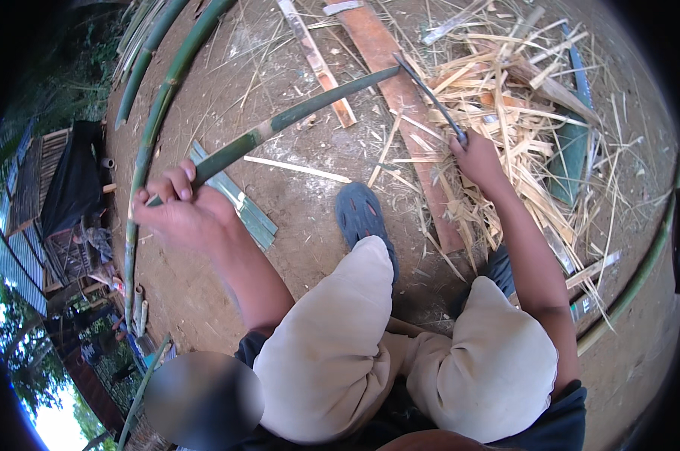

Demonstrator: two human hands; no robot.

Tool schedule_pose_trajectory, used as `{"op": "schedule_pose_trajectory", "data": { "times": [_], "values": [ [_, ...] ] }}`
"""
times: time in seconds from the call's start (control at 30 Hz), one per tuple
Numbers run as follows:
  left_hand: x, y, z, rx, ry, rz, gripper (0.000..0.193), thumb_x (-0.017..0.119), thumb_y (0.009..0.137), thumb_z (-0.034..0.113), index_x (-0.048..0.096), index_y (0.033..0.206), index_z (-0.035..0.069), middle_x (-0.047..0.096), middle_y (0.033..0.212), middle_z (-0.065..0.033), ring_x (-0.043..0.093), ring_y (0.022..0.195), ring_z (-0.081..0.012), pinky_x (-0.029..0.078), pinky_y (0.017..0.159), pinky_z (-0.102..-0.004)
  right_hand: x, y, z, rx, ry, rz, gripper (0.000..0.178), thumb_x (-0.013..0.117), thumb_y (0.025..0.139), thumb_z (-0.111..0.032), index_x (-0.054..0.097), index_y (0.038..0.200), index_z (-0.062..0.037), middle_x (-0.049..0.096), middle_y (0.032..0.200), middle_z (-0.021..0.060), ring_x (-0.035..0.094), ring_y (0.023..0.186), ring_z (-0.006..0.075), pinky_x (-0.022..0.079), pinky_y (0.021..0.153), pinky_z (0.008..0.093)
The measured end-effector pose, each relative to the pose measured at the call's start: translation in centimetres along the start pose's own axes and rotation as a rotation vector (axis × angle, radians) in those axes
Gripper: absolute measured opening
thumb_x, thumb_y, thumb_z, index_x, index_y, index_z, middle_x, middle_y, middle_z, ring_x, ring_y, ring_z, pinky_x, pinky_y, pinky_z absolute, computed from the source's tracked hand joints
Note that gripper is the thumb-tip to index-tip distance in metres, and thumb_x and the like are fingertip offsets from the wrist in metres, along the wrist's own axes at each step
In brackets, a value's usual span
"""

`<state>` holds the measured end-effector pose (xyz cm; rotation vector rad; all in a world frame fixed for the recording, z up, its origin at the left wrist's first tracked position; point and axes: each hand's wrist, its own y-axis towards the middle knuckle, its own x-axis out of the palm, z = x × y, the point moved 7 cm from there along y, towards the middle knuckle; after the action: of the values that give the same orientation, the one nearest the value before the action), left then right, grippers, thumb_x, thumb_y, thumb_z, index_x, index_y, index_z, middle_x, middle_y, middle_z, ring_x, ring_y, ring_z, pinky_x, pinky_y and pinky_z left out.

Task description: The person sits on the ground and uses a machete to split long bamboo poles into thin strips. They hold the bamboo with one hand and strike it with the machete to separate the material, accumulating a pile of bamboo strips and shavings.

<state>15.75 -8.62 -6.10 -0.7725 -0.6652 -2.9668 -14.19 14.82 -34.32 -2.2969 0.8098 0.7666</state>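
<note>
Two hands, one bamboo strip, knife at the far end
Left hand [197, 207] has its fingers wrapped round the near end of the strip [306, 110], which slants out over the dirt to the plank [434, 188], probably so it can be steered from well clear of the edge. Right hand [480, 161] grips the knife [436, 100] by its handle, blade seemingly against the strip's tip; can't tell if the plank's taking any weight. Shavings [505, 124] lie heaped just beside the plank.

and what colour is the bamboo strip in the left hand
The bamboo strip is green with a tan joint; head view.
</note>
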Motion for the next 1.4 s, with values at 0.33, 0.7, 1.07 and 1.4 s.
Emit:
{"op": "schedule_pose_trajectory", "data": {
  "times": [0.33,0.7,1.07,1.4],
  "values": [
    [2.4,9.9,-1.8,-0.357,-0.140,-0.274,0.009,0.041,0.097,0.013,0.036,0.091,0.007,0.027,0.060,0.0012,0.029,0.048,-0.0102,0.032,0.054,-0.0310,-5.6,-5.5,-8.2,-0.486,-0.218,0.461,0.042,0.064,0.091,-0.034,0.057,0.117,-0.0011,0.060,0.112,0.0228,0.052,0.114,0.0362,0.043,0.095,0.0425],
    [10.9,4.8,-15.0,-1.070,0.056,-0.357,0.054,0.035,0.097,0.060,0.034,0.109,0.007,0.036,0.085,-0.0175,0.045,0.076,-0.0302,0.044,0.074,-0.0359,1.1,-9.9,-9.4,-0.200,0.780,-0.523,0.024,0.049,0.103,-0.019,0.060,0.103,0.0025,0.066,0.075,0.0054,0.061,0.065,0.0103,0.051,0.065,0.0272],
    [-1.2,-18.9,-17.9,-1.407,0.550,-0.822,0.070,0.025,0.102,0.056,0.044,0.128,-0.006,0.055,0.122,-0.0236,0.062,0.107,-0.0327,0.052,0.093,-0.0454,4.2,-8.8,-7.6,0.025,0.875,-0.365,0.027,0.061,0.097,-0.025,0.064,0.097,0.0019,0.064,0.073,0.0028,0.057,0.060,0.0080,0.046,0.056,0.0242],
    [-3.0,-24.6,-14.5,-1.756,0.360,-0.873,0.035,0.054,0.099,0.038,0.050,0.109,0.004,0.052,0.071,-0.0020,0.051,0.045,-0.0119,0.044,0.039,-0.0266,6.1,-7.6,-5.3,0.027,0.709,-0.387,0.030,0.064,0.095,-0.030,0.067,0.093,-0.0001,0.064,0.070,0.0036,0.059,0.061,0.0104,0.048,0.057,0.0244]
  ]
}}
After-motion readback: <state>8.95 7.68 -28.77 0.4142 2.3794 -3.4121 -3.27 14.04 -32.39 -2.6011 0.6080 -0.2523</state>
